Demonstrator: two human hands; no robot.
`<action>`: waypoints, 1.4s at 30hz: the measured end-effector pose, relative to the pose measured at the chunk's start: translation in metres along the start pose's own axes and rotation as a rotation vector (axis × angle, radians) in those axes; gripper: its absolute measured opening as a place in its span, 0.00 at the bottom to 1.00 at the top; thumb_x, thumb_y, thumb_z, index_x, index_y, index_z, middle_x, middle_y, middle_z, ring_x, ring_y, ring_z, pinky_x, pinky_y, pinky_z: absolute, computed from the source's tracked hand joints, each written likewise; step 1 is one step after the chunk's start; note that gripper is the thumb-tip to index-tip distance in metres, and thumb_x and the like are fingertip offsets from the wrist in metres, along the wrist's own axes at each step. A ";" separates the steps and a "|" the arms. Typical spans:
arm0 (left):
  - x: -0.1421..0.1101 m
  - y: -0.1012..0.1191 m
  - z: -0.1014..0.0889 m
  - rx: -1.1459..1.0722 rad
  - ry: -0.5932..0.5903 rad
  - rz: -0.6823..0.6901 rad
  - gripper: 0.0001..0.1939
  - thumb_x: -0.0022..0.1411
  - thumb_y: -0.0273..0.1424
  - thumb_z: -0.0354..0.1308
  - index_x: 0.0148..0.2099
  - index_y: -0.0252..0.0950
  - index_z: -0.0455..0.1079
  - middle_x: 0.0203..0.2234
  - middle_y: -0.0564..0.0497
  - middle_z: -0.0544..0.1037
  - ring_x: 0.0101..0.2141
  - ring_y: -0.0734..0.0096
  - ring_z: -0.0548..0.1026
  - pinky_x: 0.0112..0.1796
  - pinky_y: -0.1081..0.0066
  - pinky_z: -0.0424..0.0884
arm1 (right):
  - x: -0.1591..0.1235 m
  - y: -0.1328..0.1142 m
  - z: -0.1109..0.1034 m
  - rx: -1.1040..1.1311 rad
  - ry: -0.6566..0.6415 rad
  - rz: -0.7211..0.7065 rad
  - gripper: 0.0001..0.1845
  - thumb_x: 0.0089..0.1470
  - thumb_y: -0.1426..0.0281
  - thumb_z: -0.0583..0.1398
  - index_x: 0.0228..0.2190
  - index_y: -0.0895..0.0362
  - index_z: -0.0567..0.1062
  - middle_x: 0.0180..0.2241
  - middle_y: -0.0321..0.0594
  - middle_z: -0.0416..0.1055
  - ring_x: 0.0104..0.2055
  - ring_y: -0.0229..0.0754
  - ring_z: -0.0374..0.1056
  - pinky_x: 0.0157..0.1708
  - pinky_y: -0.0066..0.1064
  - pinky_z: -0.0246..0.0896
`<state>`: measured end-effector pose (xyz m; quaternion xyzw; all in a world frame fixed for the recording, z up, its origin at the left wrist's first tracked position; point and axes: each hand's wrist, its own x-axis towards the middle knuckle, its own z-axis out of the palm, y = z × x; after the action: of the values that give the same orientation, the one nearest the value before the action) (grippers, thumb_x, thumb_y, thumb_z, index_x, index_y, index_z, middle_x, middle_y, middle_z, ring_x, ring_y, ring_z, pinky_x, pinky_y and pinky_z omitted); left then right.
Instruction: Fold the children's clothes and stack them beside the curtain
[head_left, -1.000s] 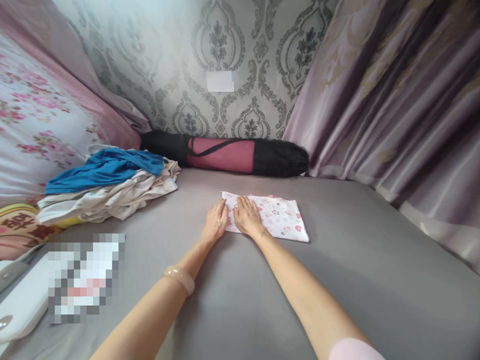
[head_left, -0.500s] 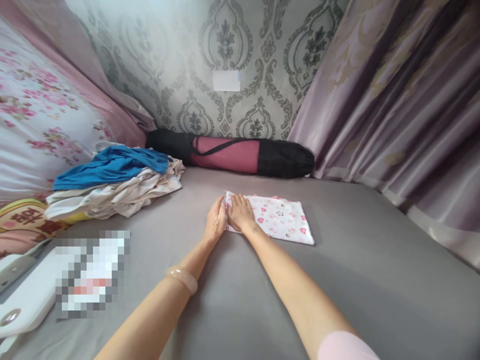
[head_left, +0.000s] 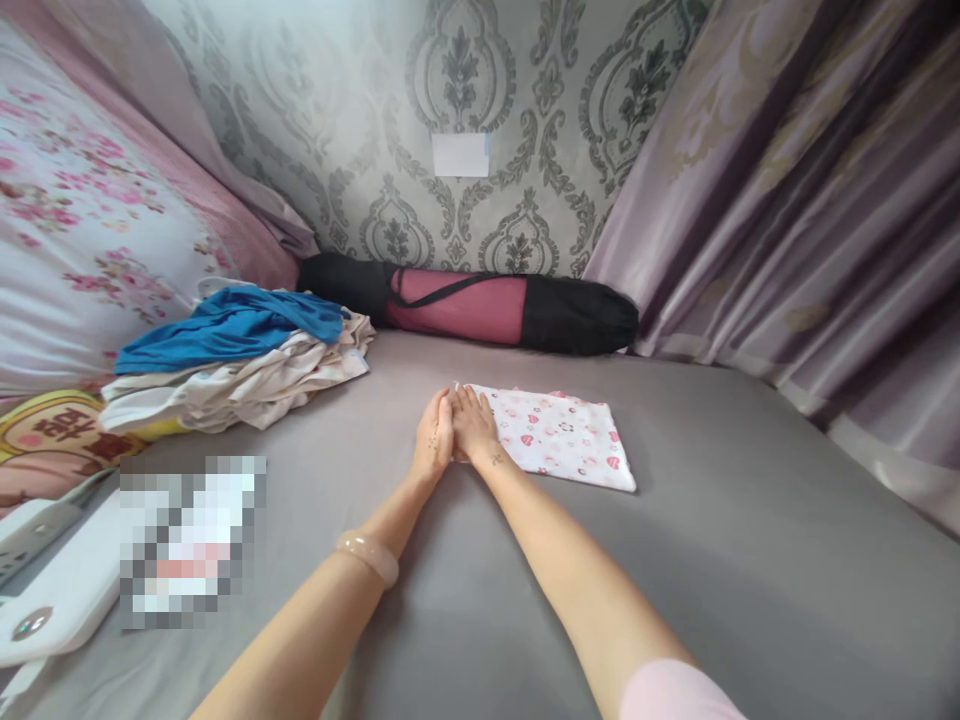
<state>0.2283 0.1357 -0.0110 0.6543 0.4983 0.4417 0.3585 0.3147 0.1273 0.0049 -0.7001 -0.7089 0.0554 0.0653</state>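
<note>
Cloth [head_left: 562, 435] lies before the long bag [head_left: 484, 308], open sheet [head_left: 675, 560] between; at its left edge, my left hand [head_left: 435, 435] has fingers together, pinch unclear; my right hand [head_left: 472, 425] rests, fingers slightly spread.

The white fabric piece printed with pinkish-red hearts and small dark motifs [head_left: 566, 435] is folded into a flat, roughly rectangular shape. It lies on the smooth grey fabric surface [head_left: 675, 560], its long sides running sideways. Its left end is under the fingers and palm of the right hand [head_left: 472, 422] and beside the inner edge of the left hand [head_left: 435, 432], which partly hide that end. The rest extends to the right of the right hand, uncovered and mostly smooth. Its near edge slants slightly toward the wearer, ending in a corner well apart from both hands. Small pink-patterned bits show along its far edge.
</note>
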 end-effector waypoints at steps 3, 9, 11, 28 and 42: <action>0.000 -0.002 -0.001 0.008 -0.010 0.016 0.26 0.69 0.39 0.37 0.60 0.31 0.64 0.59 0.42 0.68 0.60 0.62 0.64 0.61 0.60 0.56 | 0.001 0.001 0.005 0.071 0.052 -0.011 0.31 0.62 0.68 0.46 0.64 0.68 0.55 0.67 0.52 0.45 0.70 0.48 0.37 0.66 0.43 0.31; 0.007 -0.007 -0.001 0.175 -0.088 0.086 0.25 0.69 0.38 0.38 0.60 0.33 0.63 0.58 0.42 0.70 0.58 0.60 0.66 0.59 0.58 0.60 | -0.019 0.041 -0.007 0.263 0.220 0.027 0.30 0.63 0.70 0.40 0.63 0.65 0.56 0.67 0.46 0.49 0.69 0.40 0.41 0.65 0.33 0.38; 0.009 -0.001 0.008 0.322 -0.122 0.156 0.24 0.68 0.36 0.40 0.61 0.32 0.63 0.58 0.40 0.69 0.59 0.58 0.66 0.58 0.57 0.61 | -0.037 0.065 -0.013 0.219 0.238 0.082 0.30 0.63 0.70 0.41 0.64 0.66 0.55 0.67 0.47 0.49 0.69 0.43 0.41 0.66 0.36 0.36; 0.000 0.022 0.086 0.834 -0.430 0.533 0.28 0.69 0.36 0.38 0.65 0.28 0.59 0.63 0.35 0.59 0.64 0.48 0.55 0.61 0.48 0.49 | -0.077 0.120 -0.010 0.042 0.125 0.146 0.31 0.64 0.67 0.41 0.64 0.65 0.54 0.68 0.46 0.46 0.69 0.44 0.39 0.66 0.42 0.31; 0.007 0.013 0.060 0.933 -0.347 0.456 0.28 0.69 0.40 0.38 0.64 0.30 0.58 0.63 0.35 0.60 0.64 0.49 0.55 0.61 0.49 0.50 | -0.096 0.152 -0.013 -0.001 0.132 0.256 0.33 0.64 0.63 0.40 0.64 0.68 0.53 0.68 0.49 0.43 0.70 0.46 0.38 0.66 0.41 0.26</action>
<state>0.2896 0.1375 -0.0191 0.8986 0.4204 0.1257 0.0025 0.4678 0.0337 -0.0092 -0.7869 -0.6080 0.0168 0.1040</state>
